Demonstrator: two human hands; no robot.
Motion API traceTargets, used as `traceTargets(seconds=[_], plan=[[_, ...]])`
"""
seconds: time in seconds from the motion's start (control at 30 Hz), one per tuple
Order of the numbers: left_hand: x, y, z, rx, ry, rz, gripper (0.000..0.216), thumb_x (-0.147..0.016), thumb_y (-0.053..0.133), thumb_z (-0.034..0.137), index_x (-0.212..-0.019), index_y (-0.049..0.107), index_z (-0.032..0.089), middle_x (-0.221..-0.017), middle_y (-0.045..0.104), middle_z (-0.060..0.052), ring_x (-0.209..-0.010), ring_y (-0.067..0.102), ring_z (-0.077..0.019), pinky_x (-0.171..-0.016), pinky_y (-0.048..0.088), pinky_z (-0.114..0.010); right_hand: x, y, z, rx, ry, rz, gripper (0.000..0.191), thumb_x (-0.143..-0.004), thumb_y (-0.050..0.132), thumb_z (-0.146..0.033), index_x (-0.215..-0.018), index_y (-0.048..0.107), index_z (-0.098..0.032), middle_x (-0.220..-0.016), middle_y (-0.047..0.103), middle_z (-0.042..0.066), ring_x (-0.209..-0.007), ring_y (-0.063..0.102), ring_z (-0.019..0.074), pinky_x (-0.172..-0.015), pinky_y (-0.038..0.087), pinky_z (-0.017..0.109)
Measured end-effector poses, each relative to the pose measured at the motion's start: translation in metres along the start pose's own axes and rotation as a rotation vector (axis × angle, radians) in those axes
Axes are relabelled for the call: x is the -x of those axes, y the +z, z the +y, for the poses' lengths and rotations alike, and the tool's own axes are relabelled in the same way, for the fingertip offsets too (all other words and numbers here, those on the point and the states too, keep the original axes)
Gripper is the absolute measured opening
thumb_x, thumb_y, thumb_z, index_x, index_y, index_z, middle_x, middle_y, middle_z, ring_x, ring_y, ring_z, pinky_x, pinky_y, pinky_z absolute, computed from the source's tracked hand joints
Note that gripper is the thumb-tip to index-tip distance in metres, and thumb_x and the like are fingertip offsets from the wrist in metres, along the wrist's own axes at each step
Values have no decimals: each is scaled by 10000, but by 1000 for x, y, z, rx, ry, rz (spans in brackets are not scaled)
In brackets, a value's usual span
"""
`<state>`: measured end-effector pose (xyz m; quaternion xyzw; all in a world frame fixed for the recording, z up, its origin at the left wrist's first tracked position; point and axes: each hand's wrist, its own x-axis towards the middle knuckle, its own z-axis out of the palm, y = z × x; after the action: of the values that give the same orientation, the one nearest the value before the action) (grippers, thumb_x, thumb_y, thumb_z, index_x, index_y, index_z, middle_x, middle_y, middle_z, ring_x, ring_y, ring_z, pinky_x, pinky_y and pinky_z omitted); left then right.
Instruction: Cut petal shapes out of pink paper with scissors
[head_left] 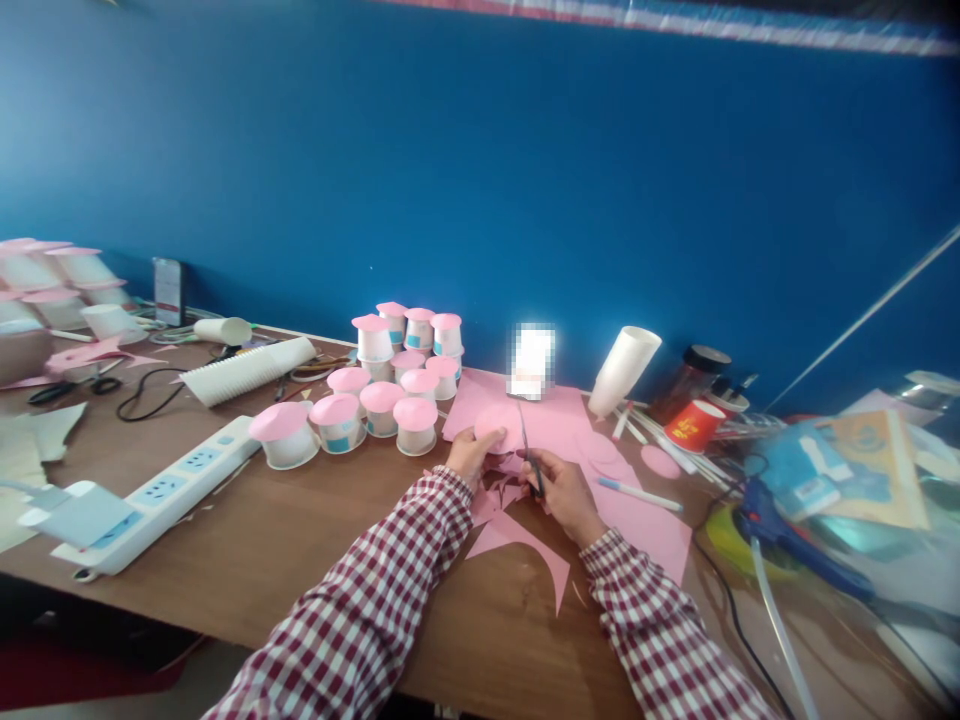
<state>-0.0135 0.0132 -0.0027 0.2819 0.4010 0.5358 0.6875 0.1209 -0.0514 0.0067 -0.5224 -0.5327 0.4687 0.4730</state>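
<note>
My left hand is closed on a round pink paper piece, pinching its left edge. My right hand grips a pair of scissors whose blades point up into that pink piece. Both hands rest over pink paper sheets and offcuts on the wooden table. Both sleeves are red-and-white check.
Several white cups with pink paper lids stand left of the hands. A white power strip lies at the left. Stacked white cups and another stack, a red cup, a marker and a blue glue gun surround the work.
</note>
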Motion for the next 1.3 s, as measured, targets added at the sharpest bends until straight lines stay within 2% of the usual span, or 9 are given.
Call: traceTargets(seconds=[0.5,0.8,1.3], plan=[[-4,-1,-3,4,-7,-27,243,-623,760,206,-769,619,72,-663,621,-63,-517,583,-110,-440,496,-193,-1,-2,3,36,-28,-5,343,-762,588,-392,-1011,620,-157,-666,606,12,-547,548,124,-430,401,208],[-4,-2,-5,-13,-10,-7,216,-643,740,203,-771,618,80,-651,616,-57,-498,570,-104,-420,484,-187,-4,-4,10,42,-32,-13,347,-770,581,-386,-1025,619,-153,-654,599,11,-499,508,104,-366,330,178],[-8,-4,-7,-8,-4,-26,241,-648,736,212,-804,628,63,-685,618,-70,-534,581,-110,-441,497,-190,-5,-5,13,29,-29,-21,342,-775,594,-404,-1015,624,-161,-635,566,-6,-510,489,101,-388,334,183]])
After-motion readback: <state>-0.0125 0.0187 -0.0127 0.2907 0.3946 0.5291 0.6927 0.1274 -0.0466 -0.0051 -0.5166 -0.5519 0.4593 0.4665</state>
